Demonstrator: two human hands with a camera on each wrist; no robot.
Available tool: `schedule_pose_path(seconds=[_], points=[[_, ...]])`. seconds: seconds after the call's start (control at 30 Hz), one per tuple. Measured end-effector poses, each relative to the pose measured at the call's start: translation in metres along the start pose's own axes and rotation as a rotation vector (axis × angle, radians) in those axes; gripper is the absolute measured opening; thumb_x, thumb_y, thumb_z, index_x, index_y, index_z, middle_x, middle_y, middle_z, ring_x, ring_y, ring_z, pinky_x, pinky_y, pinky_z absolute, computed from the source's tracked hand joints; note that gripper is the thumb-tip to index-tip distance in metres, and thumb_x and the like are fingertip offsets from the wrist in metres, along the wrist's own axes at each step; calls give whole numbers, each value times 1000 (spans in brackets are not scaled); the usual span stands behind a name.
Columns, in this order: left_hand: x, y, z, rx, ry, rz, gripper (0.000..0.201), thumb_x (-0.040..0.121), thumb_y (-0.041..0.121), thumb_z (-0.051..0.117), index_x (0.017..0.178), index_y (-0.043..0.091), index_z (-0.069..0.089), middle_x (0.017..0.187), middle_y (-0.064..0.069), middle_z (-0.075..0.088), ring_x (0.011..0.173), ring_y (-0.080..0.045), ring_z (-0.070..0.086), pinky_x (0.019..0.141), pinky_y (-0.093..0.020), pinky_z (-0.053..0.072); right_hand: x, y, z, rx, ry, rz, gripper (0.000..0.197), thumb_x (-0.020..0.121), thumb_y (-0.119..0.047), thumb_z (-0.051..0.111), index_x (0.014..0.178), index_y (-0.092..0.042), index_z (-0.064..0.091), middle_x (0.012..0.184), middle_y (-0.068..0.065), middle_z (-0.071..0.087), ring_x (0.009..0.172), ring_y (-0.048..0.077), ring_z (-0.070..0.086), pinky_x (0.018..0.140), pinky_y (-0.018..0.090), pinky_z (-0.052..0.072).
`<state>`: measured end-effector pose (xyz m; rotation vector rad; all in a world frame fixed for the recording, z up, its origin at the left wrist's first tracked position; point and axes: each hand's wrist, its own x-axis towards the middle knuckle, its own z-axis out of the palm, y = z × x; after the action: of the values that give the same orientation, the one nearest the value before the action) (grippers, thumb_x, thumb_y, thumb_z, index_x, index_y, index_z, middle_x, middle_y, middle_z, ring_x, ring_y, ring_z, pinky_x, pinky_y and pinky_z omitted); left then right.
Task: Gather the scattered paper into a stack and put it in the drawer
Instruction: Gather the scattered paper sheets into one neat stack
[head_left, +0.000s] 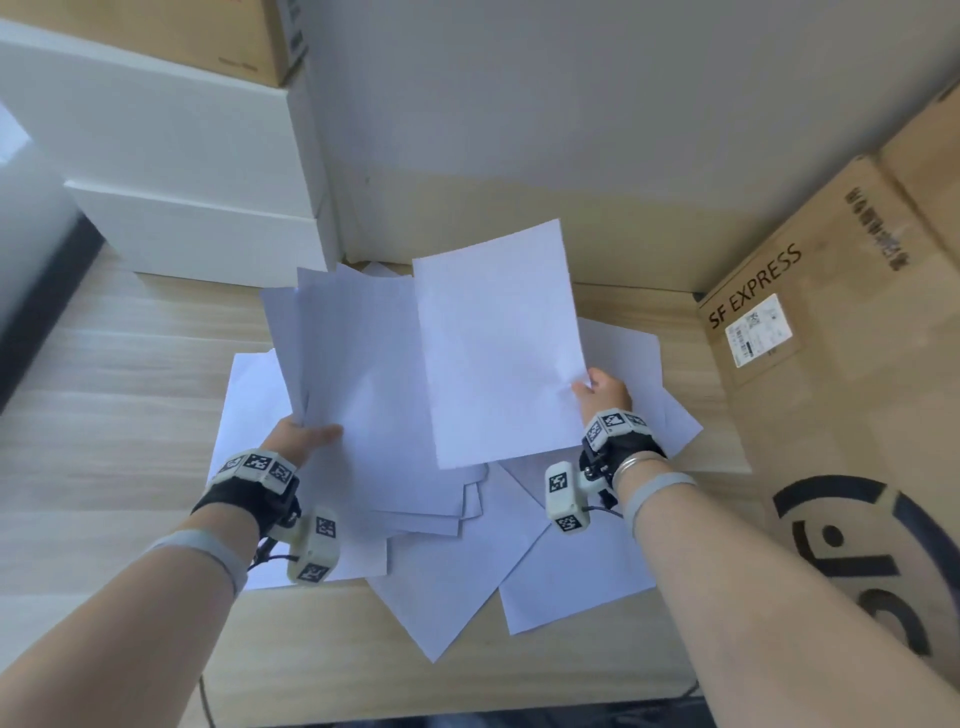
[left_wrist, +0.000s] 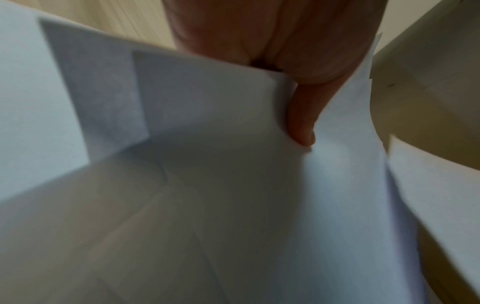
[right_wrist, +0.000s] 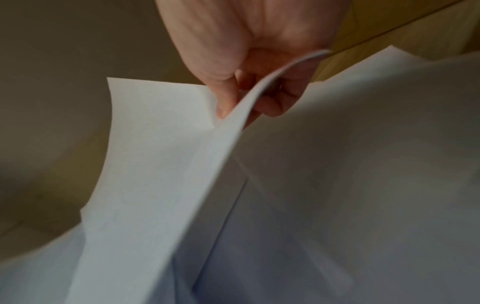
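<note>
Left hand (head_left: 306, 436): thumb on top, gripping several fanned sheets (head_left: 358, 374) raised above table (head_left: 130, 374).
Right hand (head_left: 605, 392): pinching corner of single sheet (head_left: 498, 343), lifted.
Loose paper (head_left: 561, 561): scattered flat beneath, overlapping.
Cardboard box (head_left: 831, 364): right, beside paper.

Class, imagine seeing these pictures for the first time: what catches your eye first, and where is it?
White paper everywhere: loose sheets fanned over the wooden desk. Above them the left hand holds a sheaf, and the right hand pinches a single sheet. An SF EXPRESS cardboard box stands at the right.
</note>
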<state>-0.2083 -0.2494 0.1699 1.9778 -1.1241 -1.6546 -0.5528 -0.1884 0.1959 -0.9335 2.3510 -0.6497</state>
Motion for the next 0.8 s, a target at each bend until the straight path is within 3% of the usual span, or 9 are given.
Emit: schedule_pose_path(seconds=[0.07,0.13,0.23,0.3,0.4,0.5,0.63,0.7,0.8], points=[[4,0,3,-19,-19,9,43,81,10,68,120,-5,56,116,-27,62,97,-35,60,98,-47,45,-5,-3,16,-56,-74,-4,15,90,-12,50,92,-1,60,93,19,62,85,29,57,71,30,42],[13,-5,6,-41,-46,9,50,75,15,74,119,-1,58,119,-27,62,105,-40,62,100,-54,44,-10,-6,32,-49,-156,26,9,90,-14,52,85,-7,56,87,12,56,81,23,52,70,26,37],[9,2,14,-67,-121,19,62,57,24,80,113,4,62,114,-21,65,105,-38,63,99,-54,45,-15,-11,49,70,-300,57,22,87,-19,58,102,-5,63,94,8,62,90,23,60,79,28,45],[-5,13,19,-83,-168,43,65,47,24,79,108,7,63,102,-16,67,99,-34,63,96,-50,47,-18,-15,55,149,-311,61,34,84,-21,63,115,-8,57,104,6,63,97,24,62,89,32,48],[-19,24,25,-80,-207,79,64,51,19,71,113,4,61,104,-17,65,100,-33,62,95,-48,47,-18,-20,57,309,-299,67,49,82,-18,69,126,-10,48,108,3,61,100,22,61,90,29,46],[-23,31,28,-92,-207,117,65,56,15,70,118,0,60,106,-17,64,103,-34,61,95,-48,47,-18,-24,55,280,-299,7,48,83,-13,68,127,-6,52,121,11,62,111,23,59,95,29,44],[-27,47,28,-227,-210,235,44,72,35,71,110,17,58,99,-4,66,104,-30,62,98,-47,46,-21,-36,40,367,-132,-78,34,82,2,63,116,0,61,115,17,66,93,15,57,88,26,46],[-30,61,27,-301,-175,305,21,89,23,58,109,21,55,100,0,64,94,-22,63,92,-41,49,-23,-46,29,433,-98,-126,34,82,6,61,116,1,60,113,16,66,93,14,57,79,19,44],[-32,81,25,-298,-26,415,25,85,10,63,111,10,60,105,-10,64,97,-26,62,88,-35,52,-23,-61,14,506,-100,-203,34,81,11,61,114,5,59,107,10,64,95,14,56,62,4,46]])
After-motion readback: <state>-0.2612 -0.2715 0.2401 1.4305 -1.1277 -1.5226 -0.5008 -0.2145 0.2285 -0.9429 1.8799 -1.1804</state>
